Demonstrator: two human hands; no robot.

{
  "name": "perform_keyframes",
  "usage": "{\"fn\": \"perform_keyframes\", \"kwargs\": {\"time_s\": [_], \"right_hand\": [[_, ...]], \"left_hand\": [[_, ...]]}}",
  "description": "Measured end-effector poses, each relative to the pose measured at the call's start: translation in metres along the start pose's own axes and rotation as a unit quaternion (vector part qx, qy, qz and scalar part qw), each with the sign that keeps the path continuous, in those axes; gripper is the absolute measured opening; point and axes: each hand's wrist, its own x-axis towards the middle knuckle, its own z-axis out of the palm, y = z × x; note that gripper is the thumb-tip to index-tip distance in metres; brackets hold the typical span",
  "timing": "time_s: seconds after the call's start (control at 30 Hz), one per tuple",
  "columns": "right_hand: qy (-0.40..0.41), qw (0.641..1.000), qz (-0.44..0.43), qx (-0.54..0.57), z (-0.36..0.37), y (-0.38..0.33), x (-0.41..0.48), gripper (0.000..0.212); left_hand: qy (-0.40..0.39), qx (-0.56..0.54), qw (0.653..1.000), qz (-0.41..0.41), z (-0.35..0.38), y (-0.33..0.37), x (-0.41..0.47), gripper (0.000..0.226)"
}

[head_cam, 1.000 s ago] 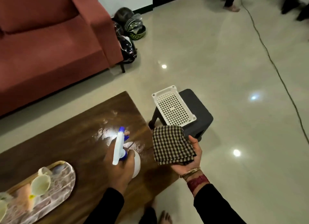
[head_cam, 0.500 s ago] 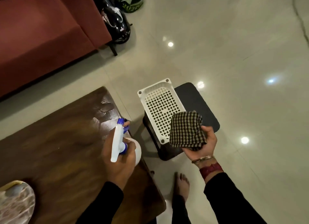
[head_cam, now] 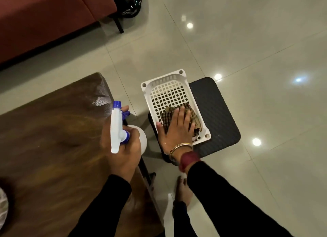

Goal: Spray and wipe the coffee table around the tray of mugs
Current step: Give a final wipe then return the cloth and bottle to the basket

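My left hand (head_cam: pixel 122 151) grips a white spray bottle (head_cam: pixel 116 128) with a blue nozzle, held over the right end of the dark wooden coffee table (head_cam: pixel 53 148). My right hand (head_cam: pixel 177 132) lies flat, palm down and fingers spread, on the checked cloth (head_cam: pixel 193 116). The cloth sits crumpled in the near end of a white perforated basket (head_cam: pixel 164 77). Only a sliver of the tray (head_cam: pixel 2 201) shows at the left edge; the mugs are out of view. A wet sheen marks the table's far right corner.
The basket rests on a black stool (head_cam: pixel 215 112) just right of the table. A red sofa (head_cam: pixel 44 15) stands at the back left with dark helmets (head_cam: pixel 129 1) beside it. My bare foot (head_cam: pixel 183 189) is on the glossy tiled floor.
The view tilted down and right. My right hand carried the checked cloth from in front of me down into the white basket and flattened on it. The left hand kept hold of the bottle.
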Motion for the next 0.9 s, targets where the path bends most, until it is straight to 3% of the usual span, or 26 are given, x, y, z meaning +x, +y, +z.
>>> {"fn": "perform_keyframes", "kwargs": {"time_s": [0.13,0.23,0.43,0.5,0.63,0.9], "right_hand": [[0.034,0.996,0.019,-0.079,0.045,0.004,-0.002,0.094],[0.050,0.995,0.014,-0.088,0.048,0.005,0.000,0.095],[0.061,0.995,0.005,-0.078,0.048,0.008,0.000,0.092],[0.082,0.994,0.001,-0.074,0.048,0.008,-0.001,0.091],[0.075,0.993,0.006,-0.091,0.049,0.006,-0.002,0.091],[0.091,0.990,-0.013,-0.104,0.047,0.010,-0.003,0.090]], "left_hand": [[-0.011,0.023,1.000,-0.009,0.000,-0.008,0.005,0.052],[-0.020,0.007,0.998,0.059,0.013,0.003,0.016,0.052],[-0.071,-0.119,0.988,0.068,0.066,0.045,0.061,0.065],[-0.095,-0.132,0.983,0.086,0.090,0.051,0.079,0.055],[-0.098,-0.096,0.983,0.125,0.132,0.054,0.096,0.043],[-0.082,-0.061,0.988,0.118,0.161,0.033,0.081,0.054]]}}
